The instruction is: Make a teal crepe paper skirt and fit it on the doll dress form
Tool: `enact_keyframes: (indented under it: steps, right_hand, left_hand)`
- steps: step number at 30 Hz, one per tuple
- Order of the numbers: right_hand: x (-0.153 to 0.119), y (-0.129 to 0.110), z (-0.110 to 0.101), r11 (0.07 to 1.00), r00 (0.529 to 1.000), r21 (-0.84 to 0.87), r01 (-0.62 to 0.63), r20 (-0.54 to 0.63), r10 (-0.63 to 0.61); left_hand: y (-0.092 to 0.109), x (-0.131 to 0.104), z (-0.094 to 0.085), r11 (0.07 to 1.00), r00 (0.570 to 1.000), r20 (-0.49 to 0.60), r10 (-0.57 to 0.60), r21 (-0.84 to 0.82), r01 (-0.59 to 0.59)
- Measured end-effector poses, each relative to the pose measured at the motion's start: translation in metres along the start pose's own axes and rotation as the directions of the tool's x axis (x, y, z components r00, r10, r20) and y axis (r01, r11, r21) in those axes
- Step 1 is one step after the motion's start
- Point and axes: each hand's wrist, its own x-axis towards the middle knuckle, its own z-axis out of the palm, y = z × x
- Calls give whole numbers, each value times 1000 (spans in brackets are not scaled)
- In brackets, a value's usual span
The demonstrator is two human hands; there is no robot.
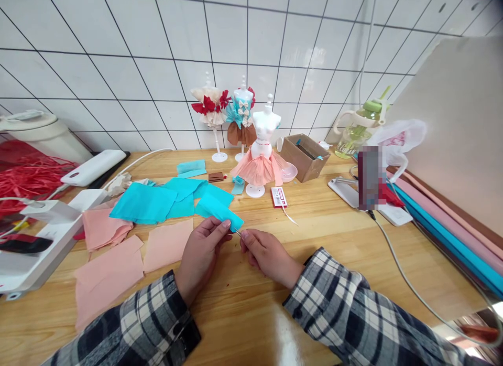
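Head view: left hand [201, 250] fingers pinch blue paper [218, 211], right hand [267, 255] fingers clamp a needle [237, 232]; steady, shallow stitches advised.

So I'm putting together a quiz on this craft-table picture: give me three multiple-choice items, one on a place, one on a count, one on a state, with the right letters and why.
1. Where does the cardboard box stand?
A. right of the mannequins
B. left of the red raffia
C. on the pink sheets

2. How many small dress mannequins stand by the tiled wall?
A. one
B. three
C. five

3. What is the left hand doing?
A. lying flat and open
B. pinching a turquoise paper piece
C. gripping the bottle

Answers:
1 A, it sits just right of the pink-skirted mannequin.
2 B, three stand together.
3 B, its fingers close on the paper, with the right hand pinching beside it.
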Motion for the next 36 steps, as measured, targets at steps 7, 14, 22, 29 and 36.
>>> enact_keyframes:
  steps: [7,14,22,29,36]
  right_hand:
    - [4,6,4,999,999,40,7,-37,-5]
    - [4,0,3,994,998,97,-52,-14,54]
    - [5,0,3,993,998,102,-61,-7,62]
    - [5,0,4,995,999,81,-51,-11,52]
    - [5,-4,2,996,997,57,-67,-22,68]
  left_hand:
    - [0,-1,2,1000,999,-42,10,1,-10]
    - [-2,-2,2,998,996,-78,45,51,-41]
    - [-3,-2,2,994,996,-66,65,97,-58]
    - [-1,-4,5,994,991,-106,78,90,-69]
    - [1,-6,8,994,989,-117,86,74,-78]
